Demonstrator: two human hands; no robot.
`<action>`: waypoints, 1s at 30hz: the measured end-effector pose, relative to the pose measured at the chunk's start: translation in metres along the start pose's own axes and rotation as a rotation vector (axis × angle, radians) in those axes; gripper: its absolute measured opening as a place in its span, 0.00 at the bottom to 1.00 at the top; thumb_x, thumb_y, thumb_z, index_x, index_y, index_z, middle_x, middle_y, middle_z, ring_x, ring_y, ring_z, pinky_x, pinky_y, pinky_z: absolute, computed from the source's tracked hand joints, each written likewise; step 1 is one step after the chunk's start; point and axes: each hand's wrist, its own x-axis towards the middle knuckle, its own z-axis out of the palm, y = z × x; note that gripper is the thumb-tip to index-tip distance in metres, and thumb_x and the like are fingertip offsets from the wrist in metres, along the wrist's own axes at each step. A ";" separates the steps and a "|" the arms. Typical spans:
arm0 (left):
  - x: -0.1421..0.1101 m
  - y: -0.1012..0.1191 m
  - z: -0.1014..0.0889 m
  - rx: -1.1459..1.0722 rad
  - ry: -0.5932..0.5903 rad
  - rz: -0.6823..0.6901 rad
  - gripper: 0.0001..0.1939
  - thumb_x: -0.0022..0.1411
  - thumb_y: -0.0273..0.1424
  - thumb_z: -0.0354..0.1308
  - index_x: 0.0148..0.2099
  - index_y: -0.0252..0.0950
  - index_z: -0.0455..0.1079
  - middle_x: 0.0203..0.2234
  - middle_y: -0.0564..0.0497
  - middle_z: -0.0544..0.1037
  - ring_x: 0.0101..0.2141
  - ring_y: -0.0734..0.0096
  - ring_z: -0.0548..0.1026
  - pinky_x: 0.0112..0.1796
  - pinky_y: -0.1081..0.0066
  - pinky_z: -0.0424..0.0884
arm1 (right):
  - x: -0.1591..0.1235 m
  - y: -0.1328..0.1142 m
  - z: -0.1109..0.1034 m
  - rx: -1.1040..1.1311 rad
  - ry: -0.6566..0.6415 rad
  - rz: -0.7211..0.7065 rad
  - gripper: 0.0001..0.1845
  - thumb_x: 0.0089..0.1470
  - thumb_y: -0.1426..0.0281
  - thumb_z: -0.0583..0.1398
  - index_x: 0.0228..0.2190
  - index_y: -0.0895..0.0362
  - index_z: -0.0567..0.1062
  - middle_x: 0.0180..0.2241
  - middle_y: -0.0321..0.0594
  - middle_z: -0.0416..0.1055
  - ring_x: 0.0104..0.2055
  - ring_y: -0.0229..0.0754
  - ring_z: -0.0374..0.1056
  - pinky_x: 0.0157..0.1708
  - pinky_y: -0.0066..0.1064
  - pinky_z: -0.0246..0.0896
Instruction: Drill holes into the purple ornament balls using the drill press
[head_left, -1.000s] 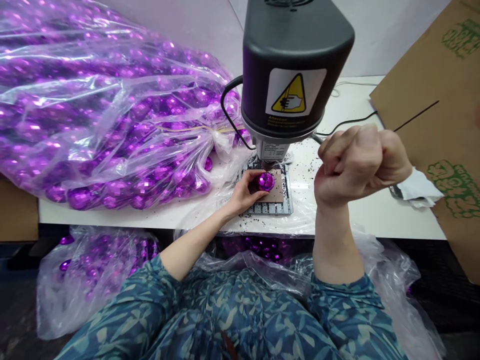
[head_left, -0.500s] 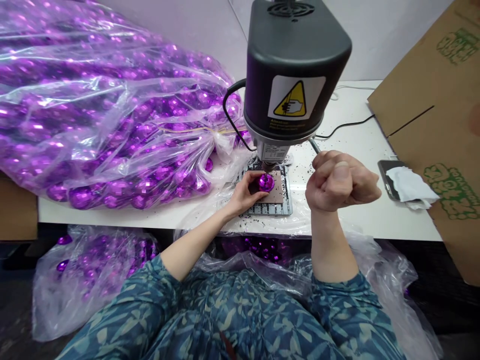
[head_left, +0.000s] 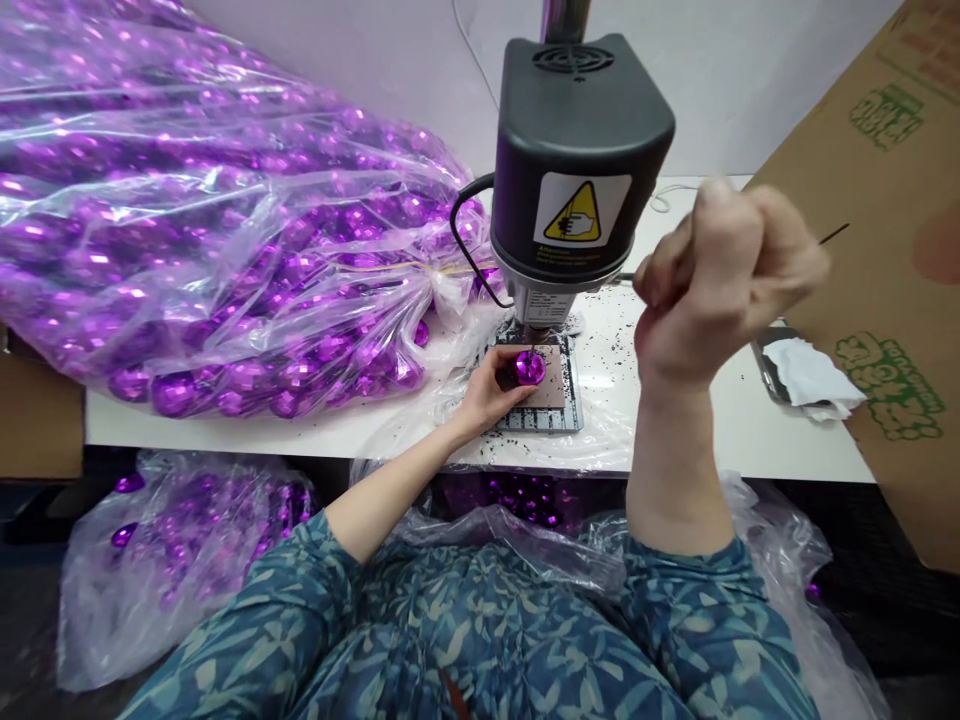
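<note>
A small bench drill press [head_left: 581,170] with a dark grey head stands on the white table [head_left: 675,420]. Under its bit a shiny purple faceted ball [head_left: 531,367] rests on a brown pad on the slotted metal base plate [head_left: 571,395]. My left hand [head_left: 491,392] is closed around the ball, holding it in place. My right hand [head_left: 724,275] is raised in a fist to the right of the machine, wrapped round its thin metal feed lever [head_left: 624,278], most of which is hidden in the fist.
A large clear plastic bag [head_left: 217,230] full of purple balls fills the table's left. Another bag of balls [head_left: 187,540] lies below the table, and plastic covers my lap. A cardboard box [head_left: 885,250] stands at right beside a phone with white tissue [head_left: 806,370]. Dark drill chips litter the table.
My right fist went down with the lever and has now come back up and nearer to the camera. The left hand and ball have stayed put.
</note>
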 end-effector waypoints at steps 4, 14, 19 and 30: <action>-0.032 0.029 -0.008 0.244 0.001 0.097 0.24 0.59 0.38 0.73 0.51 0.36 0.68 0.44 0.44 0.79 0.44 0.57 0.79 0.44 0.58 0.77 | 0.026 -0.003 0.011 0.061 -0.022 0.102 0.36 0.45 0.45 0.69 0.16 0.53 0.53 0.10 0.25 0.48 0.10 0.28 0.45 0.10 0.32 0.32; -0.014 0.016 -0.083 0.588 -0.076 0.114 0.10 0.76 0.34 0.54 0.52 0.35 0.71 0.45 0.41 0.80 0.47 0.57 0.79 0.49 0.57 0.76 | 0.022 -0.002 0.010 0.056 -0.015 0.097 0.32 0.52 0.52 0.65 0.17 0.57 0.53 0.11 0.23 0.51 0.12 0.21 0.49 0.14 0.22 0.37; 0.059 0.008 -0.116 1.205 -0.246 -0.283 0.20 0.68 0.17 0.46 0.54 0.28 0.75 0.53 0.29 0.77 0.61 0.42 0.70 0.54 0.53 0.72 | 0.021 0.000 0.009 0.058 -0.019 0.072 0.32 0.52 0.53 0.65 0.17 0.57 0.54 0.11 0.24 0.52 0.12 0.22 0.48 0.14 0.23 0.38; 0.078 0.006 -0.115 1.393 -0.412 -0.321 0.19 0.64 0.19 0.50 0.54 0.23 0.75 0.57 0.23 0.73 0.61 0.34 0.68 0.56 0.47 0.67 | 0.016 0.000 0.008 0.030 -0.010 0.058 0.33 0.50 0.45 0.62 0.18 0.55 0.53 0.11 0.24 0.50 0.12 0.24 0.47 0.15 0.26 0.37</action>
